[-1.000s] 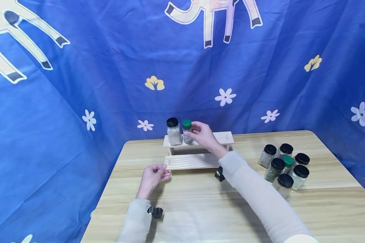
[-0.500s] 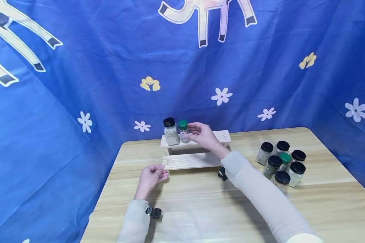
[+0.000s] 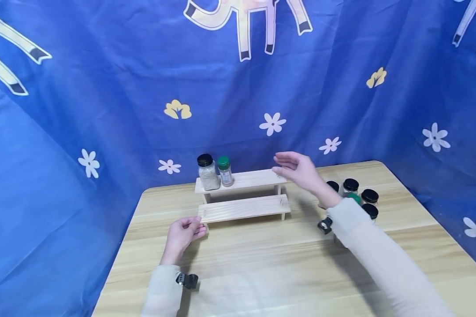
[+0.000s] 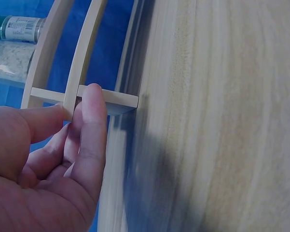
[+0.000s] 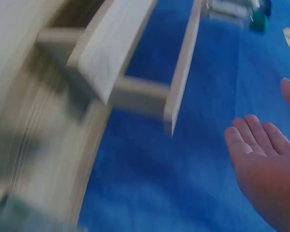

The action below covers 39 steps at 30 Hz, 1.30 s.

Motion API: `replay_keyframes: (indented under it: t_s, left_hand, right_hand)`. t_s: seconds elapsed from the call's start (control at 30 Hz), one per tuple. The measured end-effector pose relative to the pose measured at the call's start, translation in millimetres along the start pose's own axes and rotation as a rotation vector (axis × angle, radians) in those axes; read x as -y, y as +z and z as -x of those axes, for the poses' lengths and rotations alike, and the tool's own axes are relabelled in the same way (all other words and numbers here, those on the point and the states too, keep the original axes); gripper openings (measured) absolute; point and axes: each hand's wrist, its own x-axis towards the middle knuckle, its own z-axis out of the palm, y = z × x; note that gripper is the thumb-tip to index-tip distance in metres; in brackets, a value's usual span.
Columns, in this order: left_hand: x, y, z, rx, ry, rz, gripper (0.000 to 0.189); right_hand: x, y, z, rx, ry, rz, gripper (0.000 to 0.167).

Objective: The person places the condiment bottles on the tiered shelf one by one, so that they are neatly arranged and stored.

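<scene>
A two-tier wooden rack [image 3: 243,208] stands at the back of the table. On its upper tier, at the left end, a black-capped jar [image 3: 209,175] of pale grains and a smaller green-capped jar [image 3: 225,172] stand side by side. My left hand [image 3: 181,235] pinches the left end of the lower tier between thumb and fingers; the left wrist view shows the thumb [image 4: 46,121] on the board's upper side. Near the upper tier's right end, my right hand [image 3: 301,172] is in the air with nothing in it, its fingers loosely extended in the right wrist view.
Several black-capped jars [image 3: 370,197] and another green-capped jar [image 3: 355,197] stand at the right of the wooden table [image 3: 258,268], partly hidden behind my right forearm. A blue patterned curtain [image 3: 222,79] hangs directly behind the table.
My right hand has let go of the green-capped jar on the upper tier and moved right, away from it. My left hand keeps its hold on the rack. The head view has shifted rightward.
</scene>
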Motion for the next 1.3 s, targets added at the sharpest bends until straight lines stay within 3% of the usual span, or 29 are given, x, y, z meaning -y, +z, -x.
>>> replay_keyframes:
  t_s: [0.2, 0.3, 0.57, 0.7, 0.9, 1.13, 1.3]
  left_hand:
    - [0.7, -2.3, -1.2, 0.021, -0.011, 0.005, 0.04]
    - [0.7, -2.1, -2.7, 0.027, -0.014, 0.008, 0.04]
    - [-1.1, -5.7, -2.1, 0.037, -0.014, 0.0, 0.045]
    - [-2.7, -4.2, -0.8, 0.046, -0.019, 0.002, 0.044]
    - [-4.8, -1.2, 0.8, 0.048, -0.02, -0.009, 0.041]
    - [-4.0, -0.5, 0.0, 0.041, -0.015, -0.015, 0.04]
    - [-2.6, -0.3, -1.4, 0.037, -0.016, -0.017, 0.042]
  right_hand:
    - [-8.1, -67.5, 34.0, -0.101, -0.006, 0.106, 0.055]
    - [-14.4, -96.5, 56.0, -0.174, -0.007, 0.087, 0.053]
    - [-36.0, -141.4, 117.6, -0.302, 0.013, 0.071, 0.05]
    - [-50.3, -153.3, 148.1, -0.33, 0.052, 0.062, 0.048]
    - [-72.4, -159.6, 182.9, -0.318, 0.046, -0.041, 0.048]
    - [-85.3, -154.8, 201.0, -0.353, 0.067, -0.121, 0.05]
    - [-90.7, -151.5, 206.1, -0.334, 0.118, -0.02, 0.05]
